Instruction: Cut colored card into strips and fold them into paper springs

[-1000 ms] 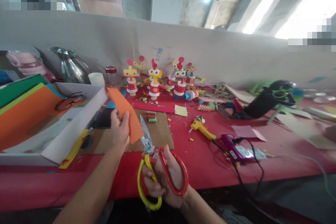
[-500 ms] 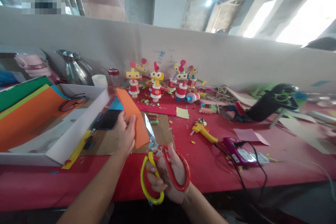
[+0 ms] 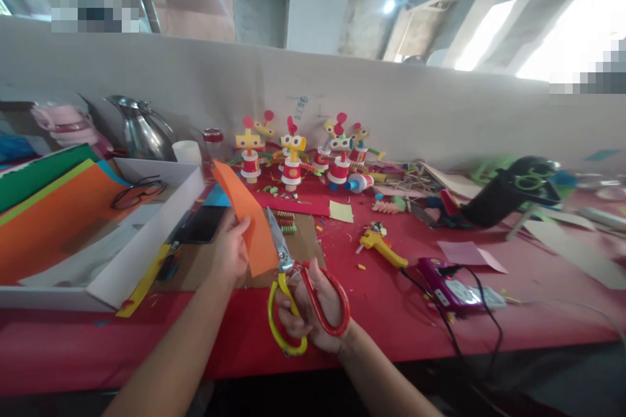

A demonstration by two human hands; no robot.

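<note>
An orange paper strip [image 3: 257, 228] is pinched between the thumb and fingers of my left hand [image 3: 233, 246], held up at a slant above a brown cardboard sheet [image 3: 306, 251]. My right hand [image 3: 315, 313] grips a pair of scissors [image 3: 284, 264] with one red and one yellow handle. The blades point up and away, along the right edge of the orange paper. Whether the paper lies between the blades I cannot tell. Behind the blades, small striped paper coils [image 3: 287, 225] lie on the cardboard.
At left stands a white box [image 3: 147, 254] with coloured sheets and glasses. Several paper figures [image 3: 292, 163] line the back wall. To the right lie a yellow glue gun [image 3: 384, 249], a purple power strip [image 3: 447, 287] with cables, and a black container [image 3: 493, 199].
The scissor handles have drawn closer together and risen slightly as my right hand squeezes. My left hand still holds the orange paper in nearly the same place.
</note>
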